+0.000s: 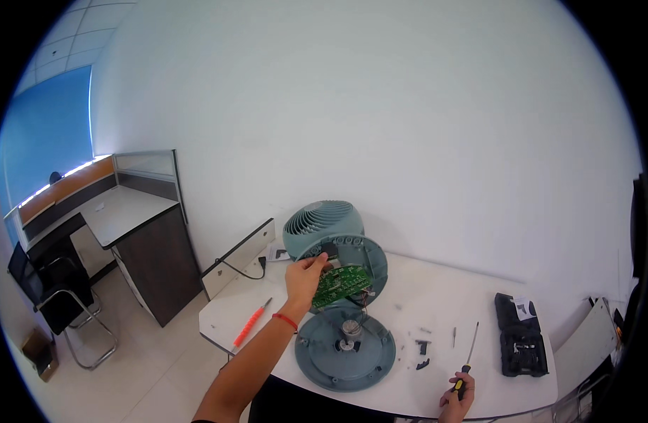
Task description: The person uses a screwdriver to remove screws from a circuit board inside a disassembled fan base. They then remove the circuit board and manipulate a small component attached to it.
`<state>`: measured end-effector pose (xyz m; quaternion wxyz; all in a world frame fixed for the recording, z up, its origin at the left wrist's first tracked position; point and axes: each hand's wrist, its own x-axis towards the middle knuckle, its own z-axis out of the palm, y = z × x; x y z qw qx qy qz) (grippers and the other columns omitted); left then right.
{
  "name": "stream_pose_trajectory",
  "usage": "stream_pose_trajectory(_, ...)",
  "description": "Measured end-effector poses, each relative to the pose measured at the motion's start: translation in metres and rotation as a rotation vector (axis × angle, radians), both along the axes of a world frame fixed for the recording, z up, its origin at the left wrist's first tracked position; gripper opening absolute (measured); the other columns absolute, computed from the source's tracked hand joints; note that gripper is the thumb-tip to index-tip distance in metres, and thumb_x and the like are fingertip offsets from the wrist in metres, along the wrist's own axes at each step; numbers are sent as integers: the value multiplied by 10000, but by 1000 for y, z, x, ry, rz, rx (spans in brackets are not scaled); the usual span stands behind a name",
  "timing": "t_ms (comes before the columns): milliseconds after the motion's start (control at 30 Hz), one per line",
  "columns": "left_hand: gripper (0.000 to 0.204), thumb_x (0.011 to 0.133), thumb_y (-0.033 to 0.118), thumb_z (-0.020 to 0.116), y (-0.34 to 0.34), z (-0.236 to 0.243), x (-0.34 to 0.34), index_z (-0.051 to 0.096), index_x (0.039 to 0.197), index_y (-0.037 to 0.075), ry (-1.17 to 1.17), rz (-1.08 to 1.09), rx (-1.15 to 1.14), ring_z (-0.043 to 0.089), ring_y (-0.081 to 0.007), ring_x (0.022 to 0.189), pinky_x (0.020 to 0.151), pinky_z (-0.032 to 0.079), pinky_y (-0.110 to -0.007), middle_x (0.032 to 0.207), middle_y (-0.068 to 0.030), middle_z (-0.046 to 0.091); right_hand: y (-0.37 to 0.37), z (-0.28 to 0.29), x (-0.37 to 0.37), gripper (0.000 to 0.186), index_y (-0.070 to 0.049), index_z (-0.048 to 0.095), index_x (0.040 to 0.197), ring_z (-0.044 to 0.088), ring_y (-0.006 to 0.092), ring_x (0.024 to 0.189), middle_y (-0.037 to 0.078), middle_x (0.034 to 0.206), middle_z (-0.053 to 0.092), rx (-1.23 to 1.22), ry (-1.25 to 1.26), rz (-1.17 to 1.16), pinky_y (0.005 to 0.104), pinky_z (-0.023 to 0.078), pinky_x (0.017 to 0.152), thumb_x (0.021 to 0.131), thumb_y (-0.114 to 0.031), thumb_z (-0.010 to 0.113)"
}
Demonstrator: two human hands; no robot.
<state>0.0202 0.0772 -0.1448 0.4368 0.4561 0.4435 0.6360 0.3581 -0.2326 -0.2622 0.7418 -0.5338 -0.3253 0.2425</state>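
Note:
My left hand [308,278] is closed at the edge of a green circuit board [341,284], which tilts in front of the opened round base of a grey-green fan [322,220]. Wires run from the board down toward the round base cover [320,363], which lies flat with a silver motor [351,328] at its middle. Near the front edge of the table, my right hand [459,398] grips a black-and-yellow screwdriver [463,381], its long shaft pointing up and away. Part of the board's near edge is hidden by my left hand.
Left on the table lies an orange-handled screwdriver [249,327] near a black plug [262,261]. Small dark parts [423,347] and a thin bit [454,338] lie right of the cover. An open black tool case [521,342] stands at the right. A chair [59,289] and desk [151,247] are at left.

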Motion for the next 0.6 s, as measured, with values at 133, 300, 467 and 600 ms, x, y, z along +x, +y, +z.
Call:
stream_pose_trajectory(133, 402, 989, 363, 778, 1, -5, -3, 821, 1020, -35, 138, 51, 107, 707, -137, 728, 695, 557, -296, 860, -88, 793, 0, -3, 0, 504, -43, 619, 1267, 466, 84, 616, 94, 1081, 581, 9, -33, 9, 217, 384, 498, 788, 85, 527)
stream_pose_trajectory(300, 426, 990, 460, 744, -17, 4, 0, 846, 974, 46, 376, 198, 195, 714, -196, 679, 675, 529, -356, 753, -125, 765, -3, 0, 0, 501, -40, 620, 1272, 468, 79, 622, 90, 1081, 576, 32, -24, 16, 215, 382, 509, 796, 85, 525)
stream_pose_trajectory(467, 441, 992, 471, 732, -12, -1, 0, 838, 981, 43, 403, 247, 232, 727, -258, 690, 679, 529, -372, 764, -161, 757, -3, 8, -5, 506, -34, 623, 1272, 465, 76, 635, 86, 1081, 571, -7, -72, 17, 208, 382, 531, 792, 90, 522)
stream_pose_trajectory(600, 439, 983, 467, 739, -12, 1, 4, 833, 998, 38, 360, 264, 215, 727, -273, 690, 677, 526, -374, 754, -177, 747, -2, 6, -4, 512, -31, 627, 1268, 463, 74, 640, 82, 1079, 571, -5, -57, 18, 208, 383, 536, 781, 90, 530)
